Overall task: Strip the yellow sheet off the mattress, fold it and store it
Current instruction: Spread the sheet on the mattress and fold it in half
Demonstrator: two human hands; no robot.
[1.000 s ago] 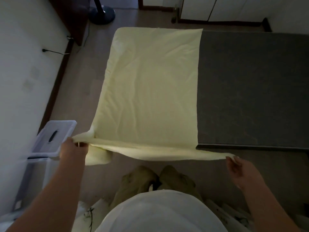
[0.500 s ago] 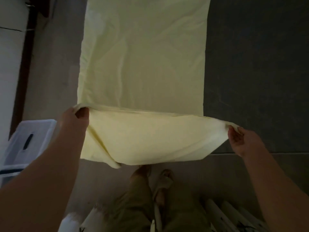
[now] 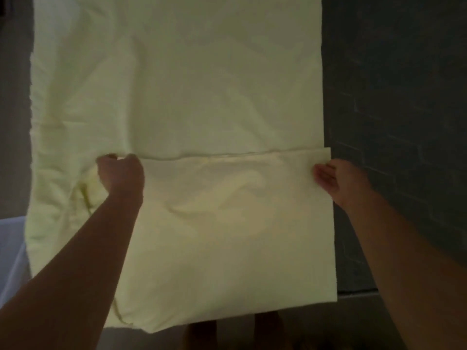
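Yellow sheet [image 3: 202, 84] lies flat on the left part of the dark mattress [image 3: 404, 122]. I think the folding step is on, because the near end is turned over onto the rest. The left hand [image 3: 121, 173] is curled tight on the flap's left corner, knuckles up. The right hand [image 3: 333, 176] pinches the right corner, just at the sheet's side edge. Both arms reach out over the bed. Next, I think, the flap must go down flat with its sides in line. The bumps need a smooth before the hands let go.
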